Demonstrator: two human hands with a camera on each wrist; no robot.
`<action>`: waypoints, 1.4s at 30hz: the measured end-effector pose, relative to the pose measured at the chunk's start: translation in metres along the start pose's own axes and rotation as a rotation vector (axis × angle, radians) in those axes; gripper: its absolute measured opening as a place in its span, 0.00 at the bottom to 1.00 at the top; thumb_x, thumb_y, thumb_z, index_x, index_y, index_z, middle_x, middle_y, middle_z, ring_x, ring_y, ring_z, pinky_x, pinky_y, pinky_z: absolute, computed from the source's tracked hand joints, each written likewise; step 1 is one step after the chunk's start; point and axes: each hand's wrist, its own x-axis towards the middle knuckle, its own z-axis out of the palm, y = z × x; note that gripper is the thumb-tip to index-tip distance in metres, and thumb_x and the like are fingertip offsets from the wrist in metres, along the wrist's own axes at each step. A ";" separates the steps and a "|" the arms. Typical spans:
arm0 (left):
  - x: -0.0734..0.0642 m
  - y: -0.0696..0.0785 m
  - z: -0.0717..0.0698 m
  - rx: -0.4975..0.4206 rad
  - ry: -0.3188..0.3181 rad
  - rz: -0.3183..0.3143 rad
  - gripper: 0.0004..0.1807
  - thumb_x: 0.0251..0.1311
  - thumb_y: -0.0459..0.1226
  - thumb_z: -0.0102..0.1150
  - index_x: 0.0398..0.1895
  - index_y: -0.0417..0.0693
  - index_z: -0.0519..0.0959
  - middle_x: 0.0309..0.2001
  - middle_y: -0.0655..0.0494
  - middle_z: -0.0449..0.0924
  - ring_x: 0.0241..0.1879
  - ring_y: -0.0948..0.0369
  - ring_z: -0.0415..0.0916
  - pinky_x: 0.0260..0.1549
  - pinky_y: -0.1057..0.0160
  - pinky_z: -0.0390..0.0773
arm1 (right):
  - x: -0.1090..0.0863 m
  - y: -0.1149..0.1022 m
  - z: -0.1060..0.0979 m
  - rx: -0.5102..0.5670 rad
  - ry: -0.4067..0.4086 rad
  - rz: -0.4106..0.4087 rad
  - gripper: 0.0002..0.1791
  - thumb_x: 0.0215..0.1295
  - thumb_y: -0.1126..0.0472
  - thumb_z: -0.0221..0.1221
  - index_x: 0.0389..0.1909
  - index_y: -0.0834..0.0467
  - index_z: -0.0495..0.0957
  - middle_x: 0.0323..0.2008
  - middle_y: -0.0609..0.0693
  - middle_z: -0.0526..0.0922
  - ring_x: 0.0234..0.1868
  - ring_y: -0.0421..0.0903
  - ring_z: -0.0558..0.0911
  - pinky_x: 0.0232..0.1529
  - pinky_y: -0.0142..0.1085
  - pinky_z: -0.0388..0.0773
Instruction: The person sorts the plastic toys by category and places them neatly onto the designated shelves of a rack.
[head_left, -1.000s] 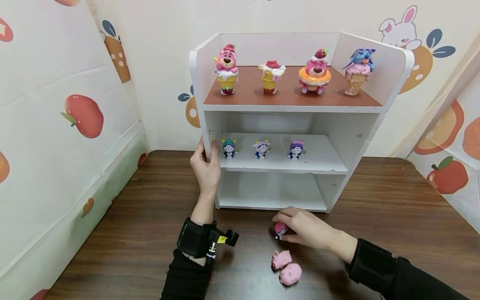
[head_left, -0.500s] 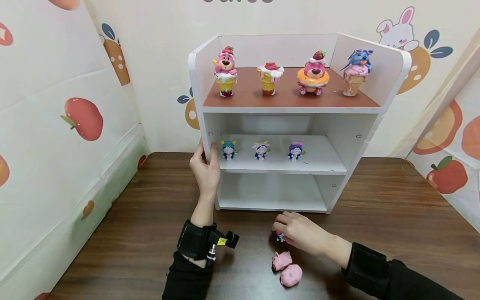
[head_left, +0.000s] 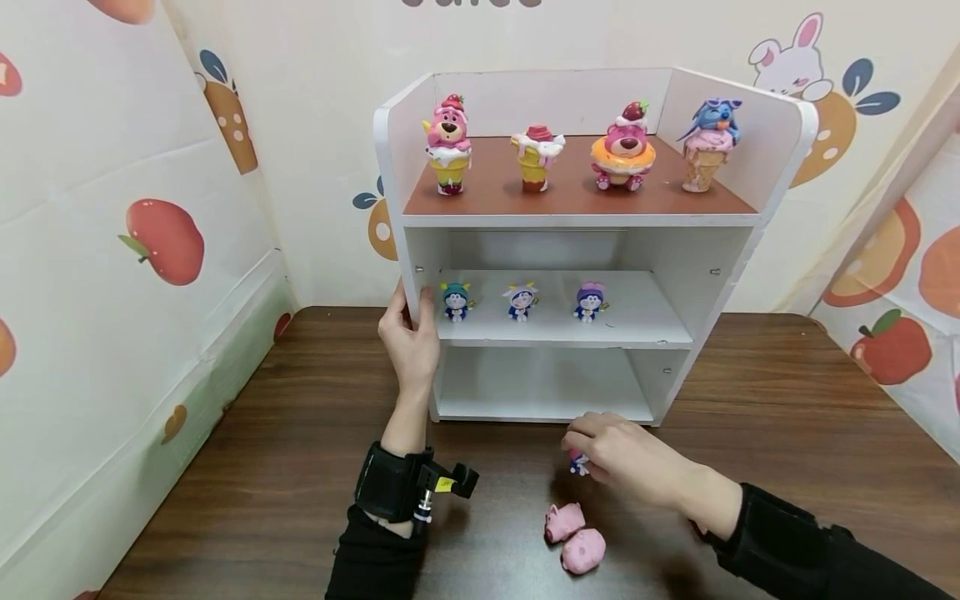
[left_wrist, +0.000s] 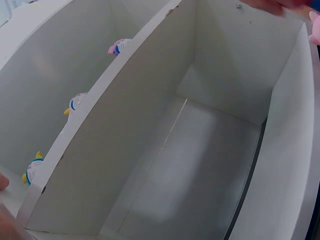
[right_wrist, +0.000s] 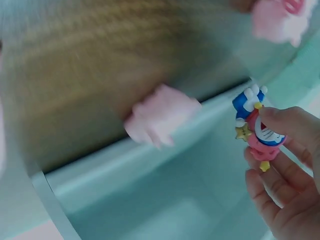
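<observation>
My left hand (head_left: 411, 346) grips the front edge of the left side panel of a white shelf unit (head_left: 581, 221), beside the middle shelf. Over the table in front of the unit, my right hand (head_left: 626, 458) pinches a small cartoon figurine (right_wrist: 270, 137) between thumb and fingers. Its pink hood, blue-and-white body and gold star show in the right wrist view; in the head view the fingers cover much of it. Three similar figurines, one green-hooded (head_left: 456, 302), one white-hooded (head_left: 521, 301) and one purple-hooded (head_left: 590, 302), stand in a row on the middle shelf.
Two pink pig figurines, one nearer the shelf (head_left: 564, 522) and one behind it (head_left: 583, 552), lie on the brown table (head_left: 277, 492). Several ice-cream and bear figurines, including a ring-wearing bear (head_left: 622, 148), stand on the top shelf. The bottom compartment (left_wrist: 185, 165) has a raised front lip.
My right hand has lifted the pink-hooded figurine off the table and shifted slightly right with it. The left hand stays on the side panel.
</observation>
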 end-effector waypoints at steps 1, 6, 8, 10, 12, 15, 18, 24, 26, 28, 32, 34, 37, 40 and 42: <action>0.000 0.000 0.000 0.000 -0.001 0.000 0.17 0.57 0.25 0.48 0.51 0.30 0.71 0.46 0.39 0.75 0.45 0.50 0.73 0.42 0.56 0.72 | 0.000 0.000 -0.005 -0.004 0.009 -0.003 0.16 0.35 0.73 0.61 0.29 0.56 0.74 0.28 0.42 0.70 0.30 0.38 0.71 0.34 0.34 0.71; 0.001 -0.006 -0.001 0.004 -0.001 0.008 0.17 0.58 0.26 0.49 0.51 0.32 0.72 0.47 0.42 0.75 0.45 0.56 0.73 0.42 0.57 0.72 | 0.003 -0.001 -0.034 -0.061 0.041 -0.017 0.16 0.34 0.74 0.60 0.29 0.57 0.74 0.28 0.42 0.70 0.29 0.39 0.71 0.32 0.35 0.71; 0.001 -0.007 -0.001 0.004 -0.001 0.013 0.17 0.58 0.26 0.49 0.51 0.32 0.72 0.47 0.43 0.75 0.45 0.57 0.73 0.42 0.57 0.72 | 0.004 0.000 -0.046 -0.095 0.039 -0.019 0.17 0.33 0.73 0.62 0.29 0.58 0.74 0.29 0.44 0.72 0.30 0.41 0.73 0.33 0.36 0.71; 0.001 -0.007 0.000 0.000 -0.003 0.017 0.17 0.58 0.26 0.49 0.51 0.32 0.72 0.47 0.43 0.75 0.45 0.57 0.73 0.43 0.57 0.72 | 0.005 0.001 -0.058 -0.113 0.036 -0.004 0.17 0.33 0.73 0.63 0.29 0.58 0.74 0.29 0.44 0.72 0.30 0.42 0.73 0.32 0.37 0.72; 0.002 -0.008 0.000 -0.002 0.000 0.015 0.17 0.57 0.26 0.49 0.51 0.33 0.72 0.47 0.43 0.75 0.45 0.57 0.73 0.43 0.58 0.72 | 0.006 0.002 -0.069 -0.129 0.031 0.012 0.17 0.33 0.73 0.63 0.29 0.57 0.74 0.28 0.44 0.72 0.30 0.42 0.73 0.32 0.36 0.72; 0.002 -0.007 0.000 -0.003 0.004 0.013 0.17 0.57 0.26 0.49 0.51 0.33 0.72 0.47 0.43 0.76 0.45 0.57 0.73 0.43 0.58 0.72 | 0.007 0.006 -0.085 -0.145 0.034 0.043 0.16 0.35 0.73 0.63 0.30 0.57 0.74 0.29 0.44 0.73 0.31 0.42 0.74 0.32 0.36 0.72; 0.002 -0.007 0.000 0.000 0.005 0.014 0.17 0.57 0.26 0.49 0.51 0.33 0.72 0.47 0.43 0.76 0.45 0.57 0.73 0.42 0.59 0.72 | 0.009 0.010 -0.100 -0.162 0.034 0.061 0.16 0.37 0.73 0.64 0.31 0.58 0.74 0.30 0.45 0.74 0.32 0.43 0.75 0.32 0.37 0.73; 0.002 -0.008 0.000 -0.003 0.003 0.003 0.17 0.57 0.26 0.49 0.52 0.32 0.72 0.47 0.43 0.75 0.46 0.57 0.73 0.44 0.57 0.72 | 0.014 0.025 -0.119 -0.194 0.026 0.090 0.18 0.36 0.73 0.67 0.31 0.60 0.74 0.28 0.46 0.73 0.28 0.42 0.74 0.28 0.38 0.73; 0.002 -0.006 -0.001 -0.005 0.003 0.000 0.17 0.57 0.26 0.49 0.52 0.32 0.71 0.47 0.42 0.75 0.46 0.56 0.73 0.43 0.56 0.72 | 0.017 0.031 -0.122 -0.199 0.016 0.108 0.18 0.36 0.73 0.67 0.31 0.61 0.74 0.27 0.46 0.73 0.27 0.41 0.73 0.26 0.37 0.73; 0.002 -0.003 0.000 -0.006 0.004 -0.002 0.17 0.57 0.25 0.49 0.51 0.31 0.71 0.47 0.41 0.75 0.45 0.55 0.73 0.43 0.56 0.72 | 0.020 0.037 -0.125 -0.197 0.003 0.130 0.17 0.36 0.73 0.68 0.30 0.61 0.75 0.26 0.46 0.73 0.26 0.41 0.73 0.26 0.37 0.73; 0.001 0.011 0.001 0.005 0.003 -0.014 0.17 0.56 0.23 0.48 0.50 0.27 0.70 0.47 0.36 0.74 0.45 0.53 0.72 0.42 0.57 0.72 | 0.026 0.048 -0.127 -0.208 -0.024 0.175 0.17 0.36 0.73 0.68 0.30 0.63 0.75 0.25 0.49 0.74 0.25 0.43 0.73 0.27 0.39 0.74; 0.000 0.018 0.001 0.022 0.002 -0.021 0.17 0.56 0.22 0.47 0.50 0.25 0.70 0.46 0.35 0.74 0.44 0.52 0.72 0.42 0.58 0.72 | 0.029 0.054 -0.127 -0.225 -0.033 0.192 0.16 0.37 0.73 0.68 0.29 0.63 0.74 0.25 0.49 0.74 0.25 0.44 0.74 0.27 0.40 0.74; 0.000 0.022 0.002 0.033 -0.002 -0.032 0.17 0.56 0.21 0.47 0.50 0.23 0.69 0.47 0.34 0.73 0.44 0.51 0.72 0.42 0.58 0.72 | 0.032 0.061 -0.126 -0.251 -0.048 0.221 0.14 0.39 0.74 0.67 0.29 0.63 0.74 0.25 0.51 0.74 0.26 0.47 0.75 0.27 0.42 0.73; 0.000 0.021 0.002 0.026 -0.002 -0.031 0.17 0.56 0.21 0.47 0.50 0.23 0.69 0.47 0.34 0.73 0.45 0.49 0.72 0.43 0.55 0.72 | 0.035 0.068 -0.125 -0.279 -0.073 0.255 0.13 0.41 0.74 0.65 0.29 0.64 0.74 0.26 0.53 0.75 0.27 0.50 0.75 0.27 0.44 0.73; 0.000 0.015 0.001 0.011 -0.002 -0.025 0.17 0.56 0.22 0.47 0.50 0.25 0.69 0.47 0.35 0.73 0.45 0.49 0.72 0.43 0.53 0.71 | 0.036 0.072 -0.124 -0.295 -0.095 0.277 0.13 0.41 0.74 0.64 0.31 0.65 0.74 0.27 0.54 0.76 0.28 0.51 0.76 0.27 0.46 0.73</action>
